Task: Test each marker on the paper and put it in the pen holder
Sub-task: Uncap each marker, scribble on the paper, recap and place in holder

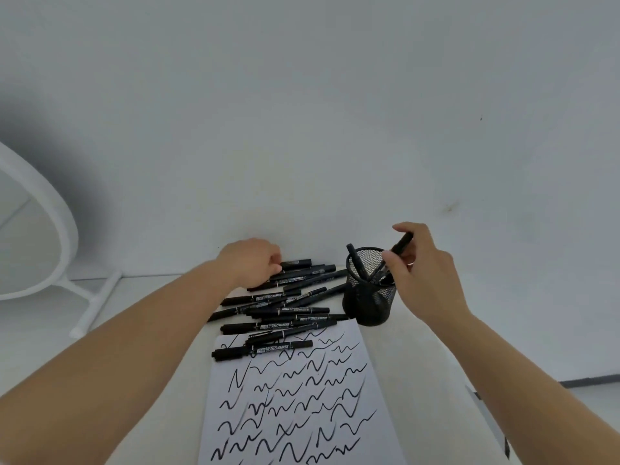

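**One marker going into the holder while the next is being picked**

The right hand is pinching a black marker between thumb and fingers, holding it tilted above the rim of the mesh pen holder, where a few markers are already standing. The left hand is resting, fingers curled, on the far end of the marker pile; whether it is actually gripping one is hidden by the knuckles.

To do this step well, the person should probably be tipping the marker closer to upright and aiming its lower end at a gap between the ones already inside — letting go only once the tip is below the rim, so it is not bouncing off the mesh edge or nudging the light holder over. The left hand would be wise to draw just one marker off the pile without dragging its neighbours.

The paper is lying near the person on a pale tabletop, already filling with wavy black test strokes, the nearest markers overlapping its top edge. Behind is a plain white wall; to the left, a white round-framed stand is leaning into view
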Demonstrator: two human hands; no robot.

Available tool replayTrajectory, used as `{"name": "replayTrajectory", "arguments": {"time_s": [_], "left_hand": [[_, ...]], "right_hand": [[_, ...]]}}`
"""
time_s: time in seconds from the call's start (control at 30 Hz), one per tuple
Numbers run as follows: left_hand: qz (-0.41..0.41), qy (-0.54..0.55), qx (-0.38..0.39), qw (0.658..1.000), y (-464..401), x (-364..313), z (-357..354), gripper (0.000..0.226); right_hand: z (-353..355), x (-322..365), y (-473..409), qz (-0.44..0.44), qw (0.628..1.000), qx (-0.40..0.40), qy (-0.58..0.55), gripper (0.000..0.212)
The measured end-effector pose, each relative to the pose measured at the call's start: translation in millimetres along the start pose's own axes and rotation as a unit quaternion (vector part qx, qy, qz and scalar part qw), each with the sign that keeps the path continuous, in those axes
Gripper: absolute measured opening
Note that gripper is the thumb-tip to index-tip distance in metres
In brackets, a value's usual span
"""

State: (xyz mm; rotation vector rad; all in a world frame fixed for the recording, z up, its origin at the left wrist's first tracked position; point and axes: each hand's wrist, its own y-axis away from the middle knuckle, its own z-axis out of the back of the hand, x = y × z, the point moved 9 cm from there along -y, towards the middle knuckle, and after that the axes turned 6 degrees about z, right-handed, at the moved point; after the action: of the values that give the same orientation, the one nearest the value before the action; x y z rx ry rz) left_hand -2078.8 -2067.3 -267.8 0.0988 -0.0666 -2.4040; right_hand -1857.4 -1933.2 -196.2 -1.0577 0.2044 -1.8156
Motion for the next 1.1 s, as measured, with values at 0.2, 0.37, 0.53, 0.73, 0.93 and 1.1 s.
{"name": "replayTrajectory", "arguments": {"time_s": [0.2,0.37,0.53,0.73,0.93,1.1], "left_hand": [[0.029,0.04,-0.077,0.996,-29,-3,-17,0.027],[0.03,0.016,-0.111,0.993,-35,-8,-29,0.025],[0.038,0.02,-0.113,0.993,-34,-12,-38,0.026],[0.062,0.054,-0.071,0.994,-34,-13,-45,0.024],[0.062,0.021,-0.058,0.996,-36,-8,-47,0.028],[0.061,0.132,-0.126,0.981,-20,-5,-26,0.024]], "right_hand": [[-28,-7,-1,-0.003,0.995,0.073,0.075,0.026],[-35,-12,0,-0.01,0.989,0.079,0.126,0.027],[-30,-3,5,0.028,0.986,0.052,0.155,0.027],[-23,4,17,0.07,0.981,0.022,0.179,0.032],[-1,16,24,0.096,0.977,-0.034,0.186,0.035],[13,20,37,0.09,0.977,-0.079,0.179,0.034]]}}
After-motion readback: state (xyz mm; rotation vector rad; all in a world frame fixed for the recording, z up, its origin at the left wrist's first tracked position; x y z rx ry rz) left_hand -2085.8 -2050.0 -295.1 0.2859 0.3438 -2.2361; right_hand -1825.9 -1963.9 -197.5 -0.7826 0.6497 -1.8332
